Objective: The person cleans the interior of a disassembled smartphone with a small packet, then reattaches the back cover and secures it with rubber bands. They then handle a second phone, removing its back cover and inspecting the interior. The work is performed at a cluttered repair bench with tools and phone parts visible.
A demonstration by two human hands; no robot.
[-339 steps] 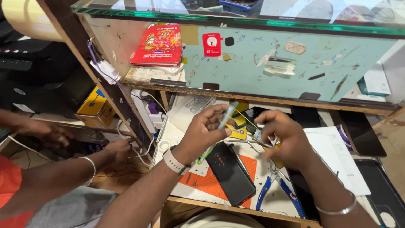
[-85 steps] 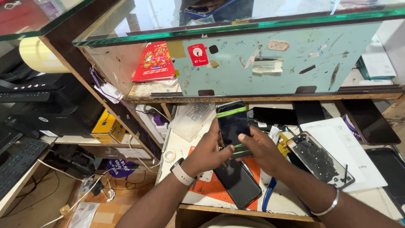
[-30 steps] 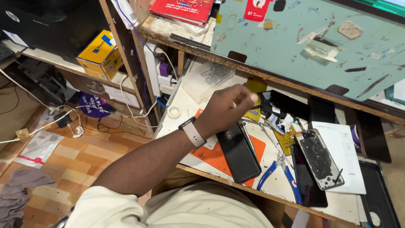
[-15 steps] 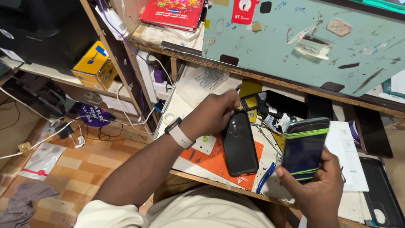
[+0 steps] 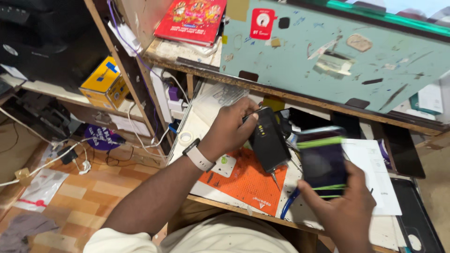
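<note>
Hands are both occupied: the left hand (image 5: 232, 129), with a white band at the wrist, grips the upper end of a black phone (image 5: 269, 140) tilted up over the orange mat (image 5: 239, 180) on the bench (image 5: 213, 192). The right hand (image 5: 344, 211) clasps a second dark phone with green edging (image 5: 322, 161), raised just beside the first and blurred.

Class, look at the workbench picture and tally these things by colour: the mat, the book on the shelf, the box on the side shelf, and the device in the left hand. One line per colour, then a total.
Orange: 1, the mat
Red: 1, the book
Yellow: 1, the box
Black: 1, the device in the left hand
Total: 4
</note>
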